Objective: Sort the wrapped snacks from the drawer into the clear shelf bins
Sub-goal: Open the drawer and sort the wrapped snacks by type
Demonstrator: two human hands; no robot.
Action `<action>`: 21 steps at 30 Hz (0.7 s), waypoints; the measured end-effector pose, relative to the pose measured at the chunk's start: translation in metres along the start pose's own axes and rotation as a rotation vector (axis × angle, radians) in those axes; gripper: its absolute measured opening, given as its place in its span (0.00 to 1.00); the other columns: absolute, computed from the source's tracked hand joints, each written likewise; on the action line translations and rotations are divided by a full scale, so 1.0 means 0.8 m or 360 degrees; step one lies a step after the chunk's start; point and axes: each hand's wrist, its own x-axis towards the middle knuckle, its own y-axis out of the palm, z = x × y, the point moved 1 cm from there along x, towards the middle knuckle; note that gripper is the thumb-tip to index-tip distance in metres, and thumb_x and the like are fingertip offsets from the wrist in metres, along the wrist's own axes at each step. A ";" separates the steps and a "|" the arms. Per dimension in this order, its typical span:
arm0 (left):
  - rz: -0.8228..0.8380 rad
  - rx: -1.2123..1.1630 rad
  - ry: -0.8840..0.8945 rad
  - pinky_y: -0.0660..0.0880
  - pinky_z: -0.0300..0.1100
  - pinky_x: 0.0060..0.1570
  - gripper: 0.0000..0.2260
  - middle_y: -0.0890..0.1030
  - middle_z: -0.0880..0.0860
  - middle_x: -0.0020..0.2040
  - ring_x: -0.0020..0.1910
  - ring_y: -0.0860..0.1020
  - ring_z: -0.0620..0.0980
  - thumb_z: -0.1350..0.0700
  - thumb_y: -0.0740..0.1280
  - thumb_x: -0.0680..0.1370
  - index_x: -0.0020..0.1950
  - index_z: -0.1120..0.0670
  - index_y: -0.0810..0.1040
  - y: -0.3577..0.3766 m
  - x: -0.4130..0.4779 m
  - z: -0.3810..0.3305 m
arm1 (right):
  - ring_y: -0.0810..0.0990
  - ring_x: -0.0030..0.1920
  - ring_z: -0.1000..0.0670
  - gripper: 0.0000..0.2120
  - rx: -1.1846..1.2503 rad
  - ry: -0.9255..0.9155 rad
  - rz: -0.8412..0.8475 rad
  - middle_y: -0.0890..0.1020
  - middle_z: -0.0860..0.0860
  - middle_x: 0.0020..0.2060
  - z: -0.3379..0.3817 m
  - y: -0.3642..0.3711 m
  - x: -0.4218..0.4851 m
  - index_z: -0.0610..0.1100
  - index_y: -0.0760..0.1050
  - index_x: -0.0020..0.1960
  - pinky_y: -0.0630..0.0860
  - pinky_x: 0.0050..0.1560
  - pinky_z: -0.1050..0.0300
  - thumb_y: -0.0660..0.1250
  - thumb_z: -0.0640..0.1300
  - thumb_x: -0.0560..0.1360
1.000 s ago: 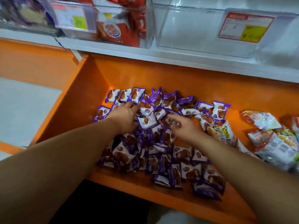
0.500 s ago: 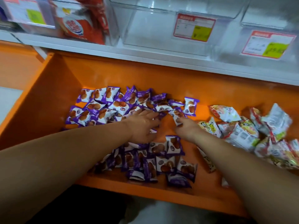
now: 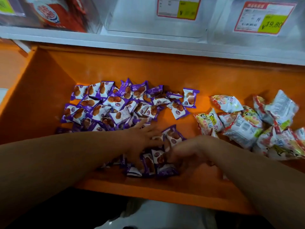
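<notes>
Dozens of purple packets [image 3: 115, 103]: likely light, slick, crushable; pinch seams. Presses heap with splayed left hand [image 3: 142, 138], clutches some in right hand [image 3: 186, 149].

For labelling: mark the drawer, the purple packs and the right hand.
drawer [image 3: 214, 80]: head view, bare orange back wall.
purple packs [image 3: 113, 103]: head view, a pack mid-pile.
right hand [image 3: 191, 149]: head view, back of the hand.
</notes>
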 end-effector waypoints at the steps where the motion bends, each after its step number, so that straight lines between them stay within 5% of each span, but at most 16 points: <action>1: -0.0009 0.0073 -0.0005 0.29 0.70 0.72 0.54 0.40 0.52 0.84 0.80 0.33 0.57 0.23 0.67 0.67 0.83 0.41 0.43 0.006 -0.007 0.007 | 0.75 0.67 0.39 0.19 0.0033 -0.0099 0.0026 0.73 0.41 0.71 0.008 0.008 0.005 0.46 0.69 0.73 0.74 0.69 0.40 0.62 0.39 0.82; 5: -0.0155 0.0280 -0.0199 0.32 0.70 0.73 0.57 0.37 0.52 0.83 0.80 0.32 0.59 0.27 0.71 0.66 0.83 0.42 0.40 0.015 -0.036 0.034 | 0.77 0.68 0.42 0.26 0.0189 -0.0487 -0.0057 0.77 0.48 0.68 0.031 0.021 0.026 0.55 0.73 0.72 0.77 0.67 0.44 0.65 0.34 0.77; 8: -0.0227 0.0211 -0.0684 0.36 0.71 0.74 0.57 0.29 0.55 0.81 0.79 0.31 0.62 0.27 0.70 0.68 0.81 0.41 0.34 0.012 -0.054 0.053 | 0.81 0.62 0.44 0.19 0.0301 -0.0772 -0.0459 0.82 0.49 0.63 0.043 0.015 0.015 0.56 0.80 0.62 0.79 0.65 0.45 0.65 0.35 0.79; 11: -0.0421 -0.0176 -0.1164 0.46 0.71 0.76 0.57 0.33 0.55 0.82 0.81 0.38 0.63 0.23 0.67 0.67 0.81 0.42 0.34 0.007 -0.066 0.069 | 0.83 0.53 0.45 0.09 0.0289 -0.0938 -0.1093 0.84 0.48 0.54 0.051 0.002 0.001 0.54 0.80 0.58 0.82 0.55 0.44 0.65 0.43 0.81; 14: -0.0638 -0.0722 -0.1501 0.57 0.67 0.76 0.59 0.40 0.53 0.84 0.82 0.46 0.61 0.21 0.67 0.65 0.82 0.44 0.36 0.003 -0.070 0.076 | 0.79 0.51 0.54 0.08 0.0181 -0.1094 -0.1331 0.81 0.52 0.56 0.063 0.002 -0.010 0.55 0.76 0.56 0.79 0.45 0.59 0.65 0.42 0.81; 16: -0.0714 -0.1147 -0.1437 0.58 0.62 0.77 0.58 0.43 0.51 0.84 0.82 0.45 0.58 0.24 0.69 0.66 0.83 0.45 0.39 0.007 -0.073 0.082 | 0.77 0.48 0.59 0.13 0.0036 -0.1172 -0.1363 0.79 0.53 0.58 0.078 0.007 -0.009 0.54 0.76 0.62 0.76 0.44 0.63 0.65 0.40 0.80; 19: -0.0859 -0.1233 -0.1136 0.58 0.57 0.79 0.46 0.49 0.47 0.84 0.83 0.47 0.52 0.27 0.66 0.72 0.83 0.43 0.50 0.018 -0.090 0.093 | 0.77 0.44 0.58 0.18 -0.0236 -0.1286 -0.1558 0.76 0.53 0.63 0.110 0.023 -0.004 0.52 0.72 0.70 0.75 0.44 0.63 0.63 0.43 0.81; 21: -0.1060 -0.1223 -0.1306 0.60 0.56 0.78 0.37 0.51 0.48 0.84 0.82 0.51 0.53 0.31 0.62 0.78 0.83 0.43 0.55 0.028 -0.105 0.110 | 0.77 0.58 0.51 0.21 -0.0450 -0.1361 -0.1669 0.73 0.52 0.67 0.134 0.033 0.007 0.53 0.69 0.73 0.74 0.54 0.57 0.63 0.46 0.81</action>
